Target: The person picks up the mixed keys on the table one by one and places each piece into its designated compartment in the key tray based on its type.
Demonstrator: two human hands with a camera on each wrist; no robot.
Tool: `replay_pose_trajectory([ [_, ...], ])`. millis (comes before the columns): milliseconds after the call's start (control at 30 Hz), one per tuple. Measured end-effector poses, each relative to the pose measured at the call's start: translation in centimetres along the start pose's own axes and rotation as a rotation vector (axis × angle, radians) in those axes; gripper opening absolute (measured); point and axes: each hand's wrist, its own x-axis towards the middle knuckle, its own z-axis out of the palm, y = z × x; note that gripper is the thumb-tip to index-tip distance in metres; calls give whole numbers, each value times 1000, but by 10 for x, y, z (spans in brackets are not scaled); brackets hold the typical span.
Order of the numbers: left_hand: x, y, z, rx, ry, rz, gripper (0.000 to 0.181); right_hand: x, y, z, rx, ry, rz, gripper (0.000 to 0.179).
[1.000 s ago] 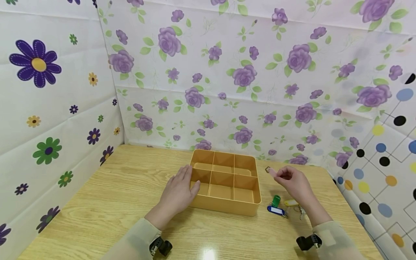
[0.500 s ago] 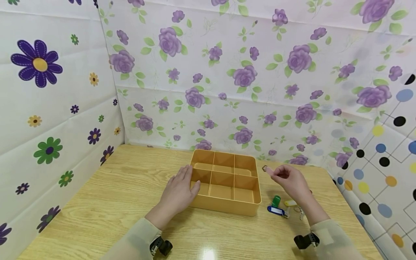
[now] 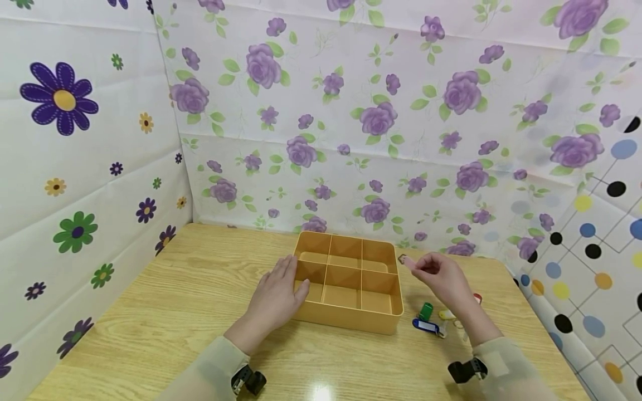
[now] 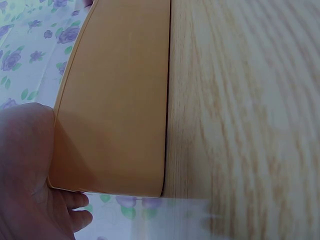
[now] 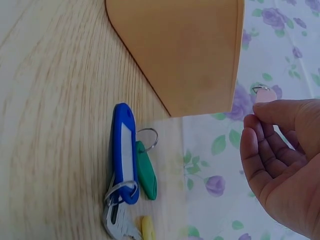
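An orange-tan organizer box (image 3: 346,318) with several compartments stands on the table. Along its left side lies my left hand (image 3: 275,292), fingers fairly straight and thumb over the rim at the front-left corner. Just beyond the box's right wall, my right hand (image 3: 445,278) pinches a pink key tag (image 5: 266,95) between thumb and fingers, its metal ring pointing toward the box. The tag is held above the tabletop. Right of the box lie a blue key tag (image 3: 425,325) with a key (image 5: 116,222), a green key tag (image 3: 426,311) and a partly hidden yellow key tag (image 3: 445,314).
A red key tag (image 3: 477,298) shows partly behind my right wrist. The wooden table (image 3: 215,267) meets flowered cloth (image 3: 321,111) at its back. More patterned cloth hangs on the left and right sides.
My right hand has moved left toward the box with the pink key tag, bringing the red tag partly into view. The left hand and box have stayed put.
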Motion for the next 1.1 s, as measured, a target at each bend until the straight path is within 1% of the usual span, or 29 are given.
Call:
replay_pose_trajectory([
  [367,0,0,0,2,-8,-6,80,4,-8,8,47,-31,-19,16],
  [467,0,0,-1,-2,-8,-8,80,5,-11,10,61,-28,-21,15],
  [767,0,0,0,0,-4,-10,80,10,-22,15,47,-29,-32,15],
  [1100,0,0,0,1,0,-4,79,13,-30,21,47,-51,-45,14],
])
